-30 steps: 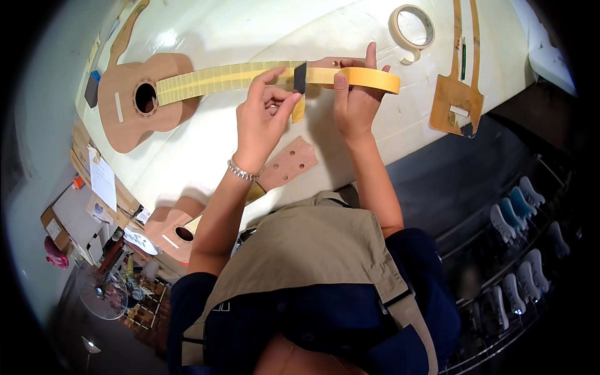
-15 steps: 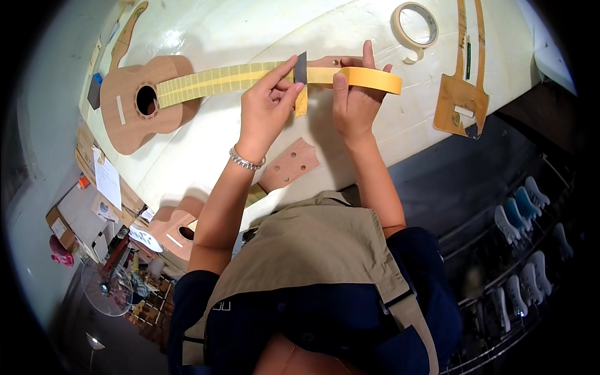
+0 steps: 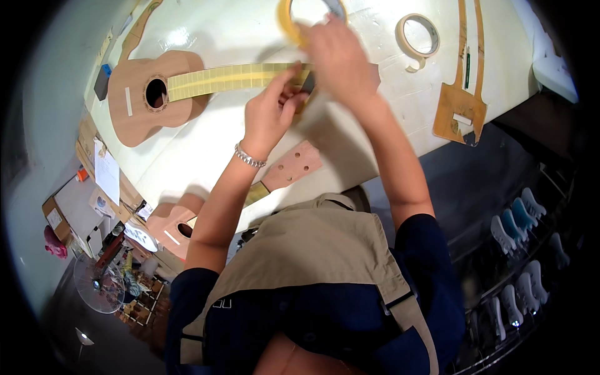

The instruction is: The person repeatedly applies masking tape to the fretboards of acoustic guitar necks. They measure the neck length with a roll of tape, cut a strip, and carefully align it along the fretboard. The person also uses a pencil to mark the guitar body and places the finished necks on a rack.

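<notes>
White tabletop spreads edgeward beyond left fingers pinching a dark strip and right fingers, grip too blurred to tell.

The left hand, fingers bent, points toward one o'clock; the right hand, blurred, reaches toward eleven, forearm outstretched

The table is brightly lit, with glare toward its far left and soft shadows across it; beyond its near edge is dim. Motion blurs the right hand and tape over it; corners go black.
</notes>
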Available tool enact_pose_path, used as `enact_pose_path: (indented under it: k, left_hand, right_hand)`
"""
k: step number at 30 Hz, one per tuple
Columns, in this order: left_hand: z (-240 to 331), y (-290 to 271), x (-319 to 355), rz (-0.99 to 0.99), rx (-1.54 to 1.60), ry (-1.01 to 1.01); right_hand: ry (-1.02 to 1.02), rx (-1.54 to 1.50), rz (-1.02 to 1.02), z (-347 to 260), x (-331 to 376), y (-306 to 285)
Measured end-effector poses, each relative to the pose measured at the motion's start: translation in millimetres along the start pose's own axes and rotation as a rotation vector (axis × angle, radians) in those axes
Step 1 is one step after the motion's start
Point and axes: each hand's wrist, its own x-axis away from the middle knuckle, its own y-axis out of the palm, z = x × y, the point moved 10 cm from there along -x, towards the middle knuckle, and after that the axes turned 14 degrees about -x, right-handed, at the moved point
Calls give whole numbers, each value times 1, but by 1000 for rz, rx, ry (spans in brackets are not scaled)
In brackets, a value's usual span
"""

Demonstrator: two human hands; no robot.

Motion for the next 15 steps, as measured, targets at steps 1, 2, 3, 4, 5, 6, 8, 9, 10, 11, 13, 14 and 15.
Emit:
enact_pose_path:
  k: [1, 2, 3, 4, 5, 6, 8, 9, 10, 11, 13, 14, 15]
  left_hand:
    - [21, -15, 10, 166, -231, 342]
    - [30, -22, 17, 176, -363, 496]
    - [33, -31, 26, 198, -499, 628]
    - [28, -42, 23, 208, -543, 637]
    - [27, -54, 19, 225, -589, 639]
    - [27, -64, 19, 242, -637, 625]
    - [39, -75, -12, 144, -648, 611]
    - [43, -78, -31, 105, -652, 615]
    - [20, -65, -46, -110, -592, 497]
    - [-7, -49, -56, -322, -521, 377]
    - [-33, -36, -62, -617, -472, 251]
    - [-35, -35, -62, -688, -495, 234]
    - [-38, -41, -62, -750, -523, 209]
  right_hand:
    - [119, -11, -17, 41, -5, -3]
    - [114, 149, 24, 80, 11, 5]
    - [109, 197, 75, 76, 10, -7]
    - [108, 247, 127, 66, 14, -20]
    - [97, 293, 176, 50, 17, -33]
    - [246, 100, 122, 32, 26, -33]
    - [344, -392, 64, -36, 58, -26]
    - [511, -748, -106, -64, 82, 6]
    - [826, -1164, -538, -102, 107, 47]
    - [801, -1267, -672, -132, 132, 73]
    - [1512, -1672, -1049, -180, 229, 145]
    - [1682, -1854, -870, -188, 237, 166]
    - [1836, -2025, -680, -196, 240, 184]
